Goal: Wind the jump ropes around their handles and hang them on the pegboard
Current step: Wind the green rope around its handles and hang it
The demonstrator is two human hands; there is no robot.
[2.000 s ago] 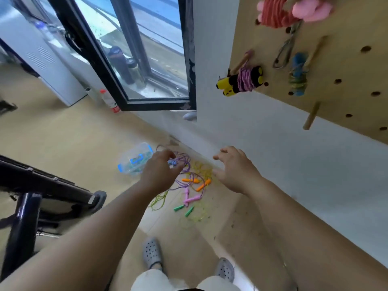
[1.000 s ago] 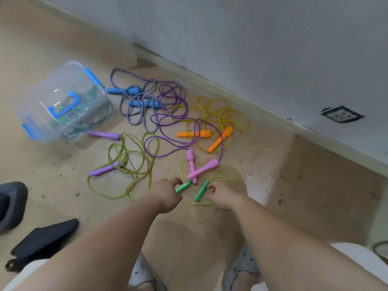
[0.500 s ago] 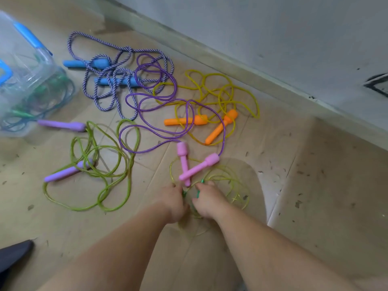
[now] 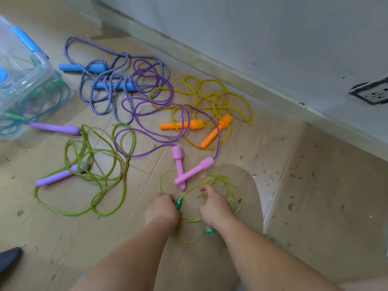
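Note:
Several jump ropes lie tangled on the floor. My left hand (image 4: 162, 208) is closed around one green handle (image 4: 179, 203) whose tip sticks out. My right hand (image 4: 213, 206) holds the other green handle (image 4: 210, 230), which shows below the palm; its thumb and forefinger are spread. Their thin yellow-green rope (image 4: 231, 185) loops around both hands. Just beyond lie crossed pink handles (image 4: 180, 164) on a purple rope (image 4: 147, 101), orange handles (image 4: 214, 133) on a yellow rope, lilac handles (image 4: 56, 177) on a green rope, and blue handles (image 4: 111, 86) on a braided rope. The pegboard is out of view.
A clear plastic box (image 4: 23, 76) with blue latches stands at the far left, ropes inside it. The white wall and its skirting (image 4: 231, 66) run diagonally behind the ropes, with a wall socket (image 4: 371, 93) at the right. A dark object (image 4: 8, 259) pokes in at lower left.
My view dropped from the pegboard to the floor. Both hands reached down, closed on the green handles, and have now moved slightly apart with them.

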